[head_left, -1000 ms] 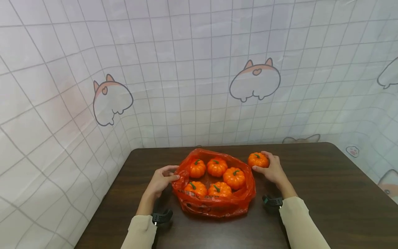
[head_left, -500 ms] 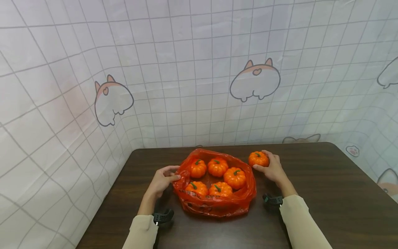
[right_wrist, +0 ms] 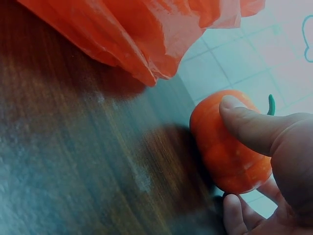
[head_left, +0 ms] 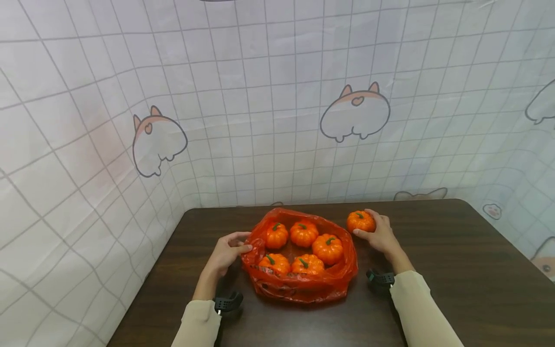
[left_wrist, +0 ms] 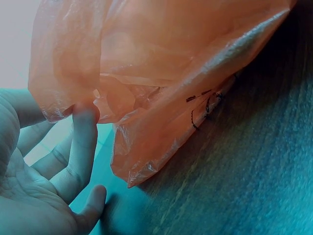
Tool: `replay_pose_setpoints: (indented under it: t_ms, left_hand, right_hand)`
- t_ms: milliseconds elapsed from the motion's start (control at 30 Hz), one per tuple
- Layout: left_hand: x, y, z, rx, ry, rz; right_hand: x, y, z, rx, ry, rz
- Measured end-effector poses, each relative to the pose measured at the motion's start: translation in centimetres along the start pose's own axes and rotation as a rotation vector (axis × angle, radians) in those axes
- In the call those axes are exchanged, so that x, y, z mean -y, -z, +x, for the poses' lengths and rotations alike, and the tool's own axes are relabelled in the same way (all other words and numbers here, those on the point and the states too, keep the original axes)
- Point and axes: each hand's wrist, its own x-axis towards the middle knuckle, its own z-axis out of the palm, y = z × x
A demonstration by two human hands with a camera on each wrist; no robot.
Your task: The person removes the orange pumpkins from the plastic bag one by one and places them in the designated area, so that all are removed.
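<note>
A red plastic bag [head_left: 303, 290] sits wide open in the middle of the table, with several small orange pumpkins [head_left: 328, 249] inside, their green stems showing. At its left side my left hand [head_left: 226, 251] pinches the bag's rim between thumb and fingers. The left wrist view shows the thin film [left_wrist: 73, 58] of the bag caught at the fingertips. Just beyond the bag's right rim, my right hand [head_left: 383, 236] grips one more small pumpkin [head_left: 361, 221]. In the right wrist view the thumb lies across this pumpkin [right_wrist: 225, 147], low at the tabletop.
The dark wood-grain table [head_left: 438, 270] extends on both sides of the bag. Behind it hangs a white grid-patterned cloth [head_left: 277, 120] printed with cartoon animals. Black wrist straps [head_left: 380, 280] sit at the ends of both light sleeves [head_left: 418, 303].
</note>
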Motion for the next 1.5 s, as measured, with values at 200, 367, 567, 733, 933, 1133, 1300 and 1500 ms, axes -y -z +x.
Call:
replay_pose_setpoints:
  t_ms: [200,367,567,733,933,1133,1300,1500]
  left_hand:
    - [-0.1,0.1,0.0,-0.006,-0.007,-0.007]
    - [-0.1,-0.1,0.3,0.003,-0.01,-0.008]
    - [0.0,-0.4,0.4,-0.001,-0.003,-0.008]
    - [0.1,-0.5,0.3,-0.004,-0.007,0.0]
    - [0.2,-0.5,0.4,-0.002,-0.004,-0.001]
    - [0.3,-0.4,0.4,-0.001,-0.007,-0.011]
    - [0.3,-0.3,0.3,0.001,-0.004,-0.009]
    - [0.3,-0.1,0.2,-0.014,-0.002,-0.007]
  right_hand:
    - [-0.2,0.0,0.1,0.001,0.012,0.021]
    - [-0.7,0.1,0.2,-0.016,0.021,0.02]
    - [-0.7,0.2,0.1,0.002,0.006,0.017]
    - [-0.5,0.4,-0.1,-0.002,0.003,-0.003]
    - [-0.4,0.8,-0.3,0.002,-0.001,-0.009]
    - [0.0,1.6,-0.4,0.031,-0.034,0.016]
    - [1.2,2.4,-0.5,0.021,-0.047,0.0]
    - [3.5,3.6,-0.9,-0.005,0.0,0.006]
